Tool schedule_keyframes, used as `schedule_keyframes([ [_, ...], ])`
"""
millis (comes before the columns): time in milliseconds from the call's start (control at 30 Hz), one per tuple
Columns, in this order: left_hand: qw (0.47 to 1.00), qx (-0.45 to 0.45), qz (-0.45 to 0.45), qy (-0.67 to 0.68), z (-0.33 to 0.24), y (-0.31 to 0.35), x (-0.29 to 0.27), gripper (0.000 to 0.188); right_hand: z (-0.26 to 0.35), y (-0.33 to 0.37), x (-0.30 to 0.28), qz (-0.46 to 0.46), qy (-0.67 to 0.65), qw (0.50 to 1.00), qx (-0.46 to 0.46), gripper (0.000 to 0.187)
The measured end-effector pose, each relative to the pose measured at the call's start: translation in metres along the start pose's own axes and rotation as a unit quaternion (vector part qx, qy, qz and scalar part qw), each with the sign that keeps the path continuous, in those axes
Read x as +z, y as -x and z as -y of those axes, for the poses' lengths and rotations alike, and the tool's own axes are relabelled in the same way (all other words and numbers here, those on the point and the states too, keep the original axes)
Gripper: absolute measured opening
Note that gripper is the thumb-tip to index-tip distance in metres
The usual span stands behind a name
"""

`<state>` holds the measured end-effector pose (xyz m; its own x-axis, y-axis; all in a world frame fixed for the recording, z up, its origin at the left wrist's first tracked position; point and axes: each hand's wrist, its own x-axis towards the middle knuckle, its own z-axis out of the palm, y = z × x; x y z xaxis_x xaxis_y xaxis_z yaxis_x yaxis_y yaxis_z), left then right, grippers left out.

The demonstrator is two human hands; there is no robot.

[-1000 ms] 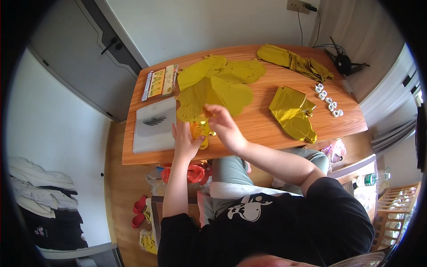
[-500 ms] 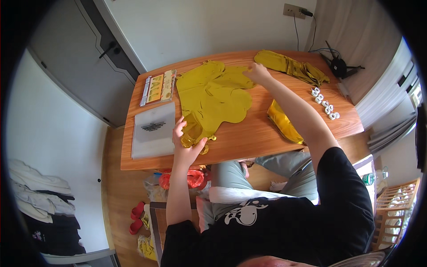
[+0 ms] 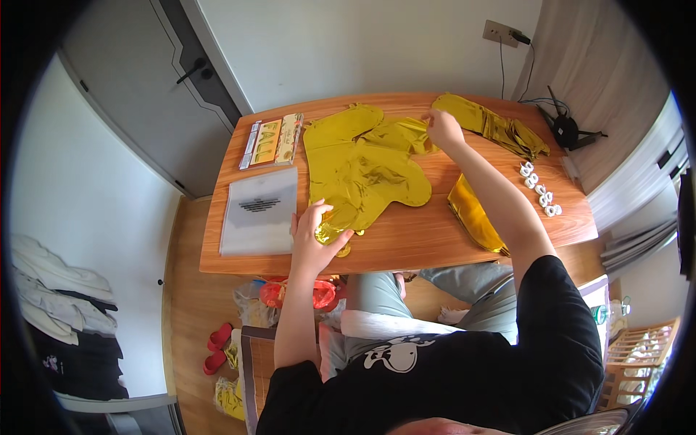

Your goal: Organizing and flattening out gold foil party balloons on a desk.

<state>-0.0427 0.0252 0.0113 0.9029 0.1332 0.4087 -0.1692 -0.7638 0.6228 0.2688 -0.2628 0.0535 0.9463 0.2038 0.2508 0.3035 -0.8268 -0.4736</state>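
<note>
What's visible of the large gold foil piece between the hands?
The gold foil piece looks thin, shiny and mostly flat, with rounded lobes and creases, brightest at its lower end. It lies on the wooden table, right of a whitish sheet. The left grip spans that lower end; the right grip is at its upper right lobe, pinch unclear.

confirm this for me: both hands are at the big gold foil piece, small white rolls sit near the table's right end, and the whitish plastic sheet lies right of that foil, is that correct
Not quite: in the head view, the whitish plastic sheet lies to the left of the big gold foil piece, not to its right. The rest of the statement stands.
</note>
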Motion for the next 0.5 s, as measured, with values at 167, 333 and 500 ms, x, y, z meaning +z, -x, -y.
schedule_keyframes([
  [167,0.998,0.033,-0.029,-0.05,0.005,0.007,-0.004,0.059,0.057,0.041,-0.035,-0.068,-0.099,0.967,-0.226,0.025],
  [333,0.998,0.032,-0.027,-0.041,-0.006,0.004,-0.007,0.062,0.029,0.02,-0.023,-0.104,-0.048,0.977,-0.181,0.037],
  [500,0.998,0.026,-0.039,-0.032,0.0,0.004,-0.003,0.058,-0.007,0.003,0.016,0.019,0.089,0.996,-0.024,0.05],
])
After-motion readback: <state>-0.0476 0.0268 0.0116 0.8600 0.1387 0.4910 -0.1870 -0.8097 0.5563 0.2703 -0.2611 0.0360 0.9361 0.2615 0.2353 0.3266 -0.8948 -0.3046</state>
